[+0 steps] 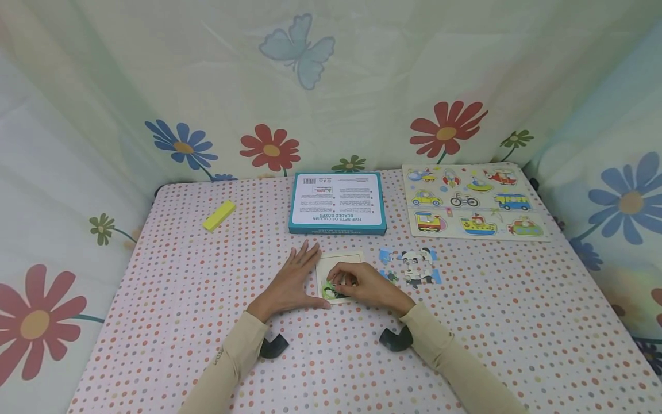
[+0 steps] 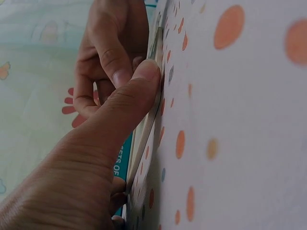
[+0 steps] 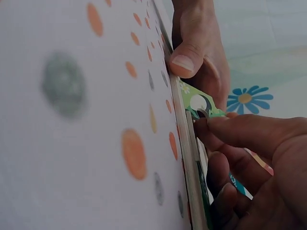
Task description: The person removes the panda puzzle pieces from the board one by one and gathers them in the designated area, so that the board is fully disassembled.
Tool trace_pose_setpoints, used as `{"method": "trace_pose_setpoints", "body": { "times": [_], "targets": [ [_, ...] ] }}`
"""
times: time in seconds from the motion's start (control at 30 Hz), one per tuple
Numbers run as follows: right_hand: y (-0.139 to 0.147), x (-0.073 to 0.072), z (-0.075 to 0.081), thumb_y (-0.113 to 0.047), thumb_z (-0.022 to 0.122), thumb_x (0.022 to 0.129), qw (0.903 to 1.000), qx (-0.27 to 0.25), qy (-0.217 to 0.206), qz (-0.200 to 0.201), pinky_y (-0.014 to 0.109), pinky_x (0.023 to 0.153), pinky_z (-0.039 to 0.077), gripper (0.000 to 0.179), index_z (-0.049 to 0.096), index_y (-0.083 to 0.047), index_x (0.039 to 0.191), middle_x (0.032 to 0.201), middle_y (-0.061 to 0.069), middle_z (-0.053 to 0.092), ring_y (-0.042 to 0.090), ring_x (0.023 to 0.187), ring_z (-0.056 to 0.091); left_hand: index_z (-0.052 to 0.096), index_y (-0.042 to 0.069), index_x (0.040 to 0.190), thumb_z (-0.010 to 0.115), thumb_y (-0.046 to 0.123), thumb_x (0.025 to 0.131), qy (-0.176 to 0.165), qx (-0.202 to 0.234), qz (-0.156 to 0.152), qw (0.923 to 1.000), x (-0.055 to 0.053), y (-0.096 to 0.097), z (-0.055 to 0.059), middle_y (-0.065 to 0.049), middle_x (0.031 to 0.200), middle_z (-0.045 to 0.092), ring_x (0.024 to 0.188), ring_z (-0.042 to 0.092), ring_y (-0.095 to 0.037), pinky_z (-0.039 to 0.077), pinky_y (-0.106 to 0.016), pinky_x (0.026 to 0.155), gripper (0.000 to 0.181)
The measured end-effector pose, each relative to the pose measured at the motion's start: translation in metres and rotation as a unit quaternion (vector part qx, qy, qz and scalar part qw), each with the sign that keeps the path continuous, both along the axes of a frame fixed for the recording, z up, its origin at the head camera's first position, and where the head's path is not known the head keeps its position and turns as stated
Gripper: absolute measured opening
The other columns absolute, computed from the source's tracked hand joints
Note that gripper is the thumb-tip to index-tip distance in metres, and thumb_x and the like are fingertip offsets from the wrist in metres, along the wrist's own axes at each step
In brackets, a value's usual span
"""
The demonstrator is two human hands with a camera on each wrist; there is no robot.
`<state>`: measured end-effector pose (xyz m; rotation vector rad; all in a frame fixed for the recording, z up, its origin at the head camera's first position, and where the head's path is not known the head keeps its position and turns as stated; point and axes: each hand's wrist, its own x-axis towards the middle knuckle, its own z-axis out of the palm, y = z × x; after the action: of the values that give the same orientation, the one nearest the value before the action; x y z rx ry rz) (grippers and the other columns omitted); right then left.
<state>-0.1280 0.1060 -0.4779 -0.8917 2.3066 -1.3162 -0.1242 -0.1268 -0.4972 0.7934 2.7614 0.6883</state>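
Note:
A small wooden puzzle tray (image 1: 336, 260) lies on the dotted tablecloth, its upper part bare and green pieces at its lower side. Along its left edge, my left hand (image 1: 291, 282) rests with fingers spread, the thumb (image 2: 144, 76) at the near edge. My right hand (image 1: 369, 283) is over the tray, pinching a green puzzle piece (image 3: 192, 93) between thumb and finger. This piece is tilted at the tray's edge in the right wrist view; whether it is seated I cannot tell. Loose panda puzzle pieces (image 1: 416, 265) lie just right of the tray.
Behind the tray is a teal-edged box (image 1: 338, 201). To its right lies a board with vehicle pictures (image 1: 476, 201). A yellow block (image 1: 219, 216) sits at the left. Black curved pieces (image 1: 274, 347) are by both wrists. A flowered curtain (image 1: 207, 75) borders the table.

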Motion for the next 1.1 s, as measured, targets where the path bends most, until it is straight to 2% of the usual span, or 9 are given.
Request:
{"method": "trace_pose_setpoints", "body": {
  "times": [0.83, 1.1],
  "targets": [
    [-0.0021, -0.0018, -0.002, -0.01, 0.064, 0.092, 0.998, -0.007, -0.04, -0.049, 0.024, 0.06, 0.047, 0.016, 0.068, -0.017, 0.106, 0.087, -0.004, 0.064, 0.013, 0.071, 0.056, 0.015, 0.01, 0.154, 0.068, 0.076, 0.065, -0.005, 0.001, -0.001, 1.0, -0.001, -0.0002, 0.0009, -0.001, 0.162, 0.005, 0.148, -0.007, -0.019, -0.004, -0.037, 0.12, 0.123],
    [0.0003, -0.0013, 0.0013, -0.01, 0.064, 0.092, 0.9963, -0.039, -0.043, -0.063, 0.024, 0.06, 0.048, 0.015, 0.067, -0.013, 0.106, 0.088, 0.0, 0.065, 0.014, 0.07, 0.056, 0.016, 0.009, 0.154, 0.067, 0.076, 0.066, -0.003, -0.001, -0.001, 1.0, -0.0008, 0.0001, -0.0007, -0.001, 0.162, 0.005, 0.148, -0.007, -0.018, -0.003, -0.038, 0.12, 0.122]
  ]
}}
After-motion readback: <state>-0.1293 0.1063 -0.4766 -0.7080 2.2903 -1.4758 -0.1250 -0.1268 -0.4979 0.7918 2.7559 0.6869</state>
